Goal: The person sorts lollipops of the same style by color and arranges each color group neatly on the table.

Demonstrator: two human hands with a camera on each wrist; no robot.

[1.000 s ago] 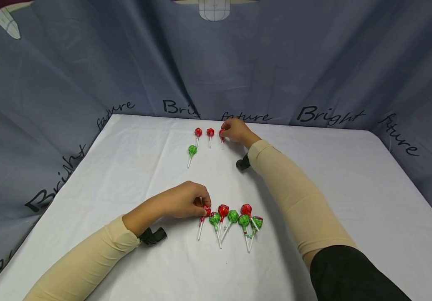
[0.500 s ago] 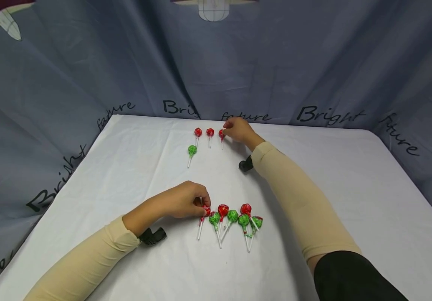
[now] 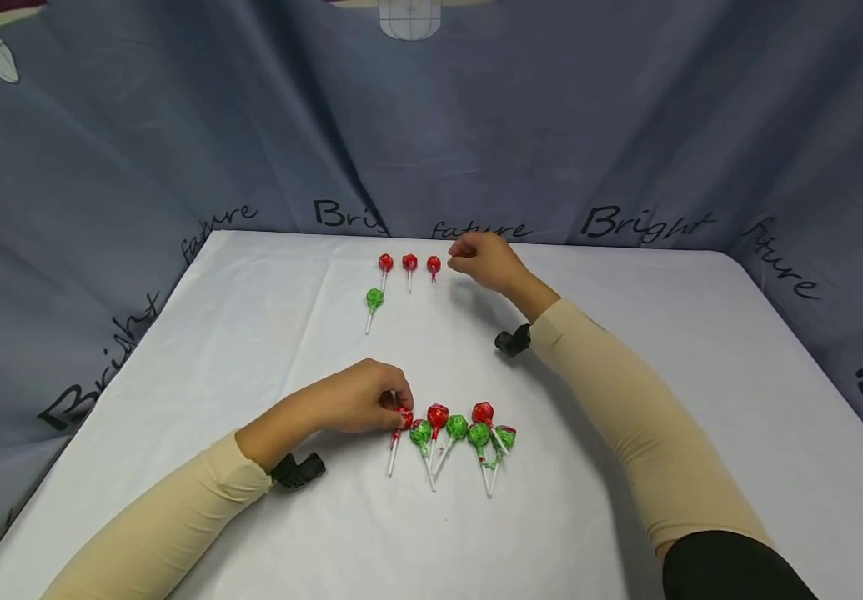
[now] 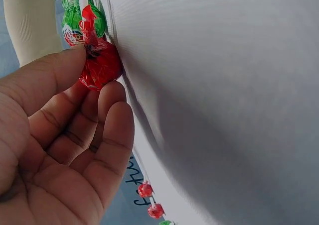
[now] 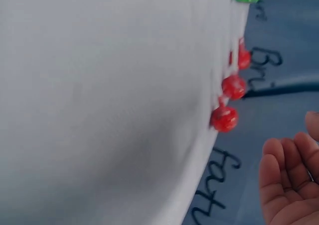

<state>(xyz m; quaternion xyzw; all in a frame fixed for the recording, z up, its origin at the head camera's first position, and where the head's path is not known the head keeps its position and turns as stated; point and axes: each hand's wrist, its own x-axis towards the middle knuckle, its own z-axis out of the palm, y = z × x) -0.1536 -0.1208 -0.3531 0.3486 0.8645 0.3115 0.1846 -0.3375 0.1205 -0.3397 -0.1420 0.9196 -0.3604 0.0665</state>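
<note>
My left hand (image 3: 363, 397) pinches the head of a red lollipop (image 4: 103, 68) between thumb and fingers at the left end of the near group; its white stick points toward me. Beside it lie a green lollipop (image 3: 420, 432), a red lollipop (image 3: 438, 415) and several more. At the far side my right hand (image 3: 489, 261) hovers just right of a red lollipop (image 3: 434, 264), apart from it, and holds nothing. In the right wrist view its fingers are loosely bent. Two other red lollipops, one in the middle (image 3: 409, 262) and one at left (image 3: 385, 262), complete that row.
A green lollipop (image 3: 374, 298) lies in front of the far row's left end. The white-covered table (image 3: 251, 350) meets a grey-blue printed curtain (image 3: 476, 125) at its back edge. Black wrist devices (image 3: 299, 471) sit under both wrists.
My right hand has let go of the far right-hand red lollipop and drawn back to the right. My left hand keeps its pinch. The head view has shifted slightly.
</note>
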